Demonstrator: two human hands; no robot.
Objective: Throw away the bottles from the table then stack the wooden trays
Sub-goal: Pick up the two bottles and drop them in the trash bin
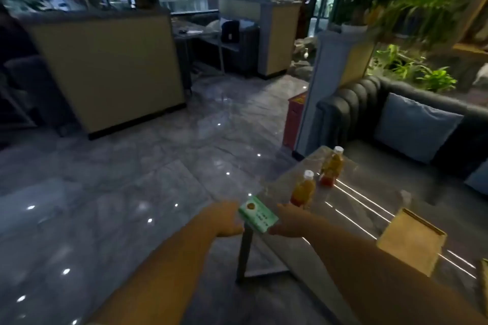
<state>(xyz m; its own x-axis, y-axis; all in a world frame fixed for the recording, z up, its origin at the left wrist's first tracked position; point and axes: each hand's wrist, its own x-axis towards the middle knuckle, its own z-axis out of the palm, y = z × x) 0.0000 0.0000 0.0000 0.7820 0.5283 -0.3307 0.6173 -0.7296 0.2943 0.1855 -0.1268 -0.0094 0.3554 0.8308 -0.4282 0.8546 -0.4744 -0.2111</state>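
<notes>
Head view looks forward and down, close over the table [356, 208] corner.

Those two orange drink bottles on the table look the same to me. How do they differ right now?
The near bottle stands by the table's front corner, just beyond the right hand; the far bottle stands further back, towards the sofa. The near one is within easy reach; the far one has neither hand near it. Both are upright, with white caps, orange contents and a red base, and neither is held yet.
</notes>
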